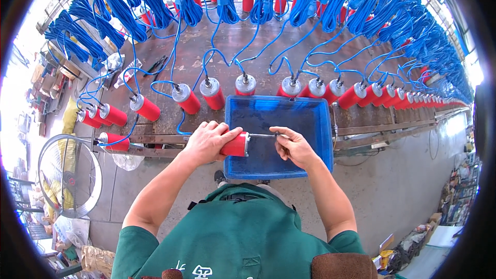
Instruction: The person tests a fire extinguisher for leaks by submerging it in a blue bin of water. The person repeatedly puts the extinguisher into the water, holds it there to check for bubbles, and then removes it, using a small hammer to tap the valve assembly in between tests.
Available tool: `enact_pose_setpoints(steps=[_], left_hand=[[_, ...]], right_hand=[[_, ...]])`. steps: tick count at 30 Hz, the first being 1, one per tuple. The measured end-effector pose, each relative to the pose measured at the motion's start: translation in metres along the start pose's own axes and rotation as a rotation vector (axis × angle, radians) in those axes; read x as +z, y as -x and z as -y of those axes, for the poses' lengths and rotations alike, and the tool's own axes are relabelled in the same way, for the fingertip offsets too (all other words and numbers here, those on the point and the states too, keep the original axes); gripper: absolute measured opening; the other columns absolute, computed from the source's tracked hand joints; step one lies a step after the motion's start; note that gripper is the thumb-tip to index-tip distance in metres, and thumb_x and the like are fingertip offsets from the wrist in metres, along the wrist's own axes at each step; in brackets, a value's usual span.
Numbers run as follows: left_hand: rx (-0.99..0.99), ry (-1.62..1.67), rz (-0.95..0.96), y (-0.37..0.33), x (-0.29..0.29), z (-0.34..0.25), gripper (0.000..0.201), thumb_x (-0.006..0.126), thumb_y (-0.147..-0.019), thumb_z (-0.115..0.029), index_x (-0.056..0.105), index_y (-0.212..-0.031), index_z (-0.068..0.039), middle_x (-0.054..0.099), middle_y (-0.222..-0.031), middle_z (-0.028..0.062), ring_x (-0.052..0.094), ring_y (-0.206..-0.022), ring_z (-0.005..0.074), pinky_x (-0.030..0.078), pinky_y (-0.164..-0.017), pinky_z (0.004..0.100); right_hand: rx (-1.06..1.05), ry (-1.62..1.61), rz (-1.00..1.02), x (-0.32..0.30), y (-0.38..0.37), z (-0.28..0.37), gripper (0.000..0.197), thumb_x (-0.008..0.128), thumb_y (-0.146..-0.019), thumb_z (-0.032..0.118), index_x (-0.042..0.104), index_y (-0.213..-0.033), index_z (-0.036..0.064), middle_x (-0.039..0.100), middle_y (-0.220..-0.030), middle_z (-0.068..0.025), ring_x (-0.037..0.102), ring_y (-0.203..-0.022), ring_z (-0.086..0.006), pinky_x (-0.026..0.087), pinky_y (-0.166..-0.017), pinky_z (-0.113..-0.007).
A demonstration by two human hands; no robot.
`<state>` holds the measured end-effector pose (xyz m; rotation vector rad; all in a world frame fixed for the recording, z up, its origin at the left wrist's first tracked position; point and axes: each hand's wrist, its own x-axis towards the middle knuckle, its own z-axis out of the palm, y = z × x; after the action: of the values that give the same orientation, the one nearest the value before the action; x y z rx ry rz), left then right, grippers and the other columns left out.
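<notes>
My left hand point(207, 142) is wrapped over a red cylinder point(235, 145) with a metal end cap, holding it on its side above the left part of a blue plastic tray point(316, 168). A thin metal rod point(262, 135) runs from the cap toward the right. Its dark far end is pinched between the thumb and fingers of my right hand point(294, 147). Whether the rod is fixed in the cap or only touches it, I cannot tell. Just beyond the tray's far rim stands a red cylinder point(245, 85) with a blue cable at its top.
A long row of red cylinders point(188, 99) lines the near edge of the brown worktable point(206, 39), their blue cables trailing across it. Coiled blue cables point(310, 0) hang along the far side. Pliers point(156, 65) lie at the left. A round wire fan guard point(70, 175) stands on the left floor.
</notes>
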<state>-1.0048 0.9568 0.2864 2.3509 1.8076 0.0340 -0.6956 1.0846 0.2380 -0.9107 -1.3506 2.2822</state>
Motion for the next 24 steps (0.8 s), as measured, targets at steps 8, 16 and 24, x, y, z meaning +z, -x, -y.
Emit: enact_pose_setpoints(steps=[8, 16, 24], left_hand=[[-0.021, -0.005, 0.035, -0.001, -0.004, -0.002, 0.109, 0.098, -0.066, -0.034, 0.047, -0.162, -0.028, 0.063, -0.141, 0.0057, 0.06, -0.127, 0.0292, 0.048, -0.108, 0.0473], [-0.017, -0.003, 0.012, -0.001, -0.001, -0.002, 0.106, 0.097, -0.067, -0.036, 0.049, -0.161, -0.028, 0.064, -0.14, 0.0055, 0.06, -0.127, 0.0293, 0.048, -0.107, 0.0469], [-0.007, -0.032, -0.053, 0.0, 0.003, -0.005, 0.103, 0.095, -0.065, -0.035, 0.052, -0.158, -0.029, 0.066, -0.133, 0.0039, 0.062, -0.121, 0.028, 0.049, -0.103, 0.0458]], right_hand=[[-0.117, 0.418, 0.032, 0.01, 0.002, 0.026, 0.05, 0.065, -0.104, 0.007, 0.058, -0.153, 0.0117, 0.067, -0.091, -0.0054, 0.061, -0.076, -0.0125, 0.055, -0.071, -0.029], [-0.289, 1.737, -0.128, 0.026, -0.018, 0.03, 0.034, 0.073, -0.091, 0.015, 0.073, -0.124, 0.0072, 0.073, -0.113, -0.0153, 0.071, -0.11, -0.0359, 0.059, -0.098, -0.045], [-0.001, 1.35, 0.241, 0.027, -0.056, 0.051, 0.038, 0.057, -0.109, 0.033, 0.075, -0.12, 0.0018, 0.069, -0.12, -0.0226, 0.066, -0.114, -0.0408, 0.052, -0.103, -0.049]])
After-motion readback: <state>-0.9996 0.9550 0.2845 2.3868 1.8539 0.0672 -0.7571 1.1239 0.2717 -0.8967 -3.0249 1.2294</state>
